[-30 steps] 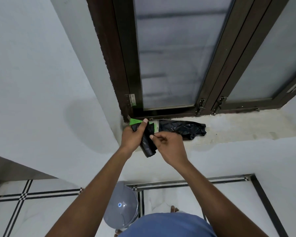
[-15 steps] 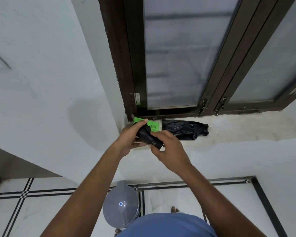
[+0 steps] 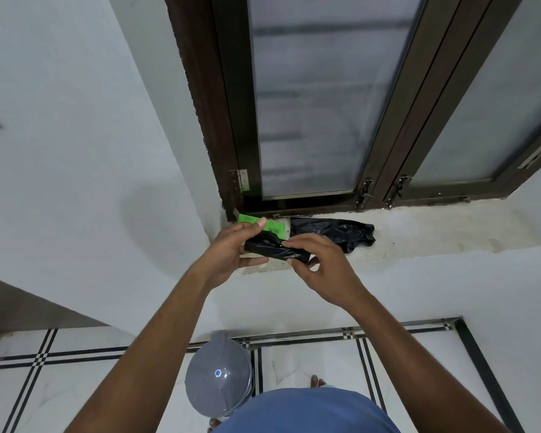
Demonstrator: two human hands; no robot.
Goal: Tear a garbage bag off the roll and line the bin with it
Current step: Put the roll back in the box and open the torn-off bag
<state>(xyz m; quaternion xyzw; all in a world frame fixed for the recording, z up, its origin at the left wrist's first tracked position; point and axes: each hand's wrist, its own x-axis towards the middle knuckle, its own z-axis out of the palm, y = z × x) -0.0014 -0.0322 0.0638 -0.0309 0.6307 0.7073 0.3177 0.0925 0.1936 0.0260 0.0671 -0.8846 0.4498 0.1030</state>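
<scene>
Since 1 s ago garbage-bag roll (image 3: 277, 249) turns level, above window sill (image 3: 434, 235). Left hand (image 3: 231, 251) grips it; right hand (image 3: 322, 264) pinches its end. Bin (image 3: 218, 375) lidded below. Risk: slick film slips, tears off-perforation.

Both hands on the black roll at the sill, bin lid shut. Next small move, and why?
Probably pull the hands apart to unroll a bag's length: the left hand and right hand both pinch the black roll, still tightly wound, with no bag free. The grey bin waits below.
</scene>
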